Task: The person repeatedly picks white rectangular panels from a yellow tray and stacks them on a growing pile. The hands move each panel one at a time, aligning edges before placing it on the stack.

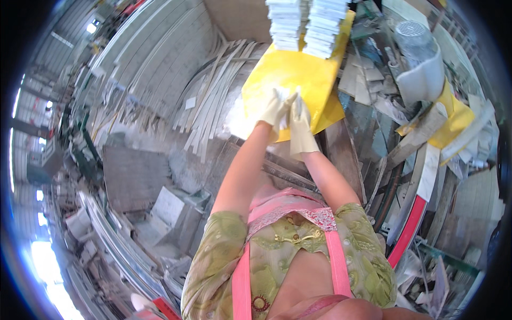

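My left hand and my right hand, both in cream rubber gloves, are close together over a bright yellow sheet. Their fingers are bent inward and nearly meet. A small pale patch shows between the fingertips, but glare and the gloves hide what it is. Beyond my hands, on the far part of the yellow sheet, stand two tall stacks of thin white pieces, a left stack and a right stack.
Long pale strips lie on the floor to the left, near large leaning slabs. A grey board stands at lower left. On the right are broken slabs, a grey motor-like cylinder and wooden beams.
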`<state>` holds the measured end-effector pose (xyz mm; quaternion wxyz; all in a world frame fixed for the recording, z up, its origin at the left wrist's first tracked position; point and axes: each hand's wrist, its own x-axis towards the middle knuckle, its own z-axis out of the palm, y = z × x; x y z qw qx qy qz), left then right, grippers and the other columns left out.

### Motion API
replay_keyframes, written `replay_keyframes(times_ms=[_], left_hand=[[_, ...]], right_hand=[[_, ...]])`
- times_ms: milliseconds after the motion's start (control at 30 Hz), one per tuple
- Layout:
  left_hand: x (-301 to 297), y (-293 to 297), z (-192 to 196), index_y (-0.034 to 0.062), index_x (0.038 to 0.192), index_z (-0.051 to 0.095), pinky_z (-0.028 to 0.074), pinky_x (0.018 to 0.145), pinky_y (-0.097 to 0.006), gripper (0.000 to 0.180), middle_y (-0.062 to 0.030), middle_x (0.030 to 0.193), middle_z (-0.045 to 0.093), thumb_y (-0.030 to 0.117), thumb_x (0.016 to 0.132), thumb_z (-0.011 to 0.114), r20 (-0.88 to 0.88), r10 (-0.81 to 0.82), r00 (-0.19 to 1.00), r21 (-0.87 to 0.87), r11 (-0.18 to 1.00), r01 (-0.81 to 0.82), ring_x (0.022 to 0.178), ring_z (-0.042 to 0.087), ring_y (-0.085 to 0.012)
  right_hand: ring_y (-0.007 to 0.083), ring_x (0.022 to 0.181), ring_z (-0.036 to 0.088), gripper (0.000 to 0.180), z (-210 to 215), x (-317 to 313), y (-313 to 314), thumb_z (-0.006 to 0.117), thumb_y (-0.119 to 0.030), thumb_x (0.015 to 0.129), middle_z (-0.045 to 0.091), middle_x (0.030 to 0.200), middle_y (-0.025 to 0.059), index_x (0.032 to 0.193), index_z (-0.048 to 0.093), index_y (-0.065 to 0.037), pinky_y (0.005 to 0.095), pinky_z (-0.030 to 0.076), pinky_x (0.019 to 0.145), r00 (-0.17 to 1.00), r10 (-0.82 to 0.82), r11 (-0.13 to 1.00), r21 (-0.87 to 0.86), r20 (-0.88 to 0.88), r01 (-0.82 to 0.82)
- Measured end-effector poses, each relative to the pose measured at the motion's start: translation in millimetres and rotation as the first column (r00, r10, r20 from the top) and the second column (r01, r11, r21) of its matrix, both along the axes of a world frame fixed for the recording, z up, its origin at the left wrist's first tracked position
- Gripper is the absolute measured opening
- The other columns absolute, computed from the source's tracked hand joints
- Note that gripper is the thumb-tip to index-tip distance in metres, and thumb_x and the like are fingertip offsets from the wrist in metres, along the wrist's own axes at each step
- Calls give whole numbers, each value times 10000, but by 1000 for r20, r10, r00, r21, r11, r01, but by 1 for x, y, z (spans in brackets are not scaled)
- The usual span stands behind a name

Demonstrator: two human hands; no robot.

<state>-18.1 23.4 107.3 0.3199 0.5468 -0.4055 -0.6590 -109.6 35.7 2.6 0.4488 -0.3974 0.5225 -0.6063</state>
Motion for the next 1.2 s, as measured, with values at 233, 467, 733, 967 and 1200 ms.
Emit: replay_keyframes(times_ms=[233,467,733,967,1200], left_hand=[[10,-45,-50,-1,1541,339,425,1107,-431,1016,-235,1468,515,559,817,779,631,-96,770,-196,940,278,1354,514,-316],[3,-22,-37,0,1511,342,505,1006,-412,794,-205,1344,579,366,916,720,565,9,825,-285,940,185,1176,619,-300],[-9,-1,-15,3,1491,367,508,1000,-428,719,-191,1356,563,276,924,716,426,23,904,-261,960,98,1188,603,-307],[25,-55,-77,-53,1384,495,541,922,-445,722,-235,1278,596,287,827,805,441,98,892,-380,921,86,1116,637,-332],[39,-64,-91,-26,1445,439,523,961,-426,776,-215,1303,593,300,839,798,425,49,904,-356,927,118,1156,622,-322]], right_hand=[[315,1228,593,406,13,-26,1,513,-250,1039,619,1328,186,1393,548,-53,413,470,1068,782,383,920,126,-492,-371],[385,1093,611,361,4,-220,117,608,-386,964,693,1113,196,1178,737,-126,474,488,960,629,-222,965,-78,-745,249],[340,1074,601,358,10,-433,237,655,-363,910,692,1142,111,1142,691,-93,469,459,954,-168,-502,579,-474,-848,663],[298,1482,329,605,4,-482,228,567,-497,977,432,1581,65,1495,498,-191,593,310,1138,69,16,555,66,-997,829],[273,1522,283,625,-17,-470,225,556,-446,994,367,1629,65,1548,433,-183,618,170,1233,17,39,568,36,-999,822]])
